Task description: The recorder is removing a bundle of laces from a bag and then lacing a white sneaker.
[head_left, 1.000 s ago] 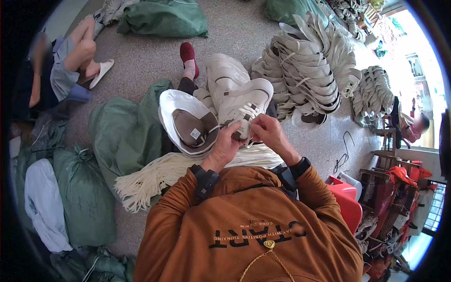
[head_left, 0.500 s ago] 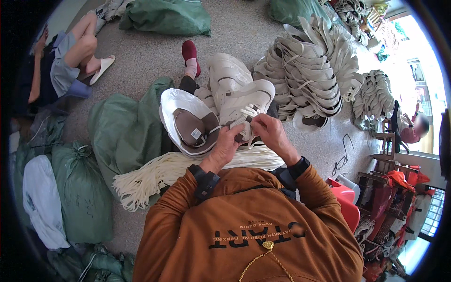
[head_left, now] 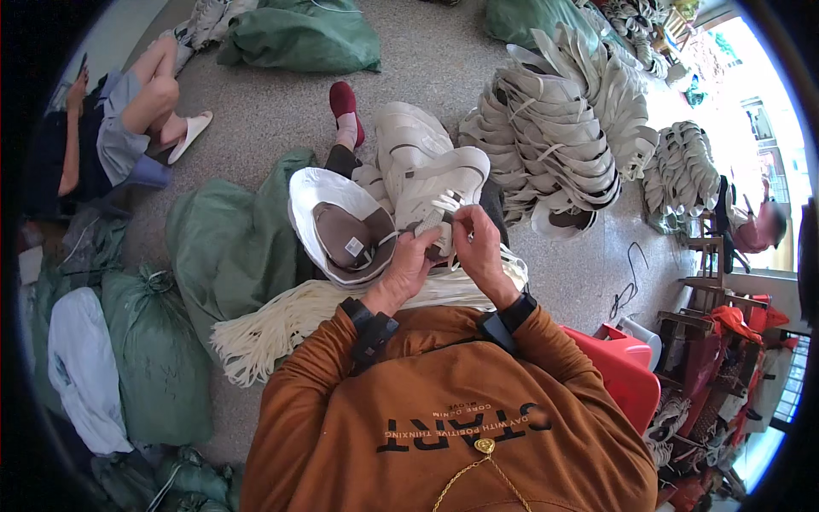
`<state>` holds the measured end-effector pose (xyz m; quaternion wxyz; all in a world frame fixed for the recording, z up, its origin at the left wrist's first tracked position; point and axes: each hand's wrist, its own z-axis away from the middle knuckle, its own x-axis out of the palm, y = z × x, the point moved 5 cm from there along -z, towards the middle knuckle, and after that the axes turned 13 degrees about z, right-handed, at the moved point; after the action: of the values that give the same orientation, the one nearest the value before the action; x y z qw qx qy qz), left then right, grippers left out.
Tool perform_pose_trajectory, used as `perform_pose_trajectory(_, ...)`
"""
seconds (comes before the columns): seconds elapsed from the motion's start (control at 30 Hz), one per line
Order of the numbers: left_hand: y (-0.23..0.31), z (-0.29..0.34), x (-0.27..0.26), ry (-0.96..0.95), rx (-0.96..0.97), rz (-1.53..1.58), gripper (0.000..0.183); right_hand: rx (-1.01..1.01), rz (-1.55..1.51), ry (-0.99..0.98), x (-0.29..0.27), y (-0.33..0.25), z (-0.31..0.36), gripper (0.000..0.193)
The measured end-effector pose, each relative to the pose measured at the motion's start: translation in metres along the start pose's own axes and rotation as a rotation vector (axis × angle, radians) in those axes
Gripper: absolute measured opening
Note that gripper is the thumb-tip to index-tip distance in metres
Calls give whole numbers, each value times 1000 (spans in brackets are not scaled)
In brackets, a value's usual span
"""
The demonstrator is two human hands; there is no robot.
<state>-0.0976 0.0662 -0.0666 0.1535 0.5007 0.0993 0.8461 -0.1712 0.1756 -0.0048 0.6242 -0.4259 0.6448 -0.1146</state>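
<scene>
On my lap lies a white and grey shoe upper (head_left: pixel 461 168), with cream laces (head_left: pixel 446 203) standing in loops over its eyelets. My left hand (head_left: pixel 409 263) is closed on the tongue end of this upper, thumb on top. Just right of it, my right hand (head_left: pixel 479 243) has thumb and forefinger pinched together at the lace; the exact grip is partly hidden by the fingers. Another white upper (head_left: pixel 409 136) lies behind. Left of my left hand rests an open white upper (head_left: pixel 311 192) with a brown lining. A bundle of cream laces (head_left: pixel 264 337) lies across my lap.
Stacked uppers (head_left: pixel 559 128) rise at the far right. Green sacks (head_left: pixel 158 358) lie on the left, and another green sack (head_left: pixel 299 38) at the back. A red plastic stool (head_left: pixel 618 367) is by my right side. One person (head_left: pixel 141 111) sits at far left, another (head_left: pixel 755 224) at far right.
My right hand has drawn in toward my body and slightly left, turning more upright beside the upper. My left hand keeps its hold.
</scene>
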Motion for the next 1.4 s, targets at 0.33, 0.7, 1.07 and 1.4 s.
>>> perform_pose_trajectory(0.33, 0, 3, -2, 16, 43, -153, 31, -311, 146, -166, -16, -30, -22, 11)
perform_pose_trajectory(0.7, -7, 1, -6, 4, 91, -108, 37, -472, 254, -325, 2, -49, -76, 15)
perform_pose_trajectory(1.07, 1, 5, 5, 65, 119, -131, 27, -975, -594, -235, -122, -260, -153, 32)
perform_pose_trajectory(1.4, 9, 8, -3, 7, 11, -213, 29, -185, 306, -679, -10, 1, 13, 32)
